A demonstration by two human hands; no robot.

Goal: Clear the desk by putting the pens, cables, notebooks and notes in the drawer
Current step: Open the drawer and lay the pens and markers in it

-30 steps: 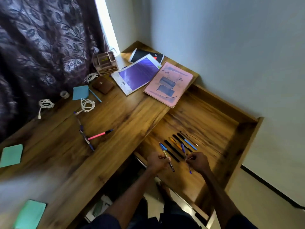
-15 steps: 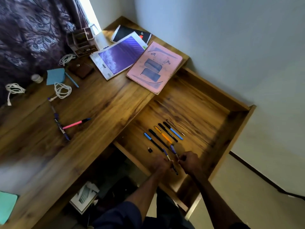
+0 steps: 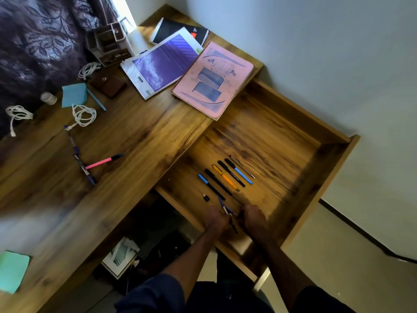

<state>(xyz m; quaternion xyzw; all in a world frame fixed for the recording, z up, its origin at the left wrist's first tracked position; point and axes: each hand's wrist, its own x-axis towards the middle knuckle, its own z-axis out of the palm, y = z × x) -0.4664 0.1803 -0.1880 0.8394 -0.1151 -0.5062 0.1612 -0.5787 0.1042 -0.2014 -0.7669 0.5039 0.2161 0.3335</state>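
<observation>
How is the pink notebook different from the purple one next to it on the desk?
The pink notebook juts over the desk's edge above the open drawer; the purple notebook lies wholly on the desk. The pink cover has a plain ground with dark panels and curved flourishes; the purple one has a white border. The pink one overlaps the purple one's corner. Both lie flat, closed, not yet put away.

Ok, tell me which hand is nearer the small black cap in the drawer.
Left. The left hand is just below and right of the cap; the right hand lies farther right, beyond the left.

No legible text; print on pink notebook (image 3: 213, 80) and organizer (image 3: 108, 40) label too blurred.
</observation>
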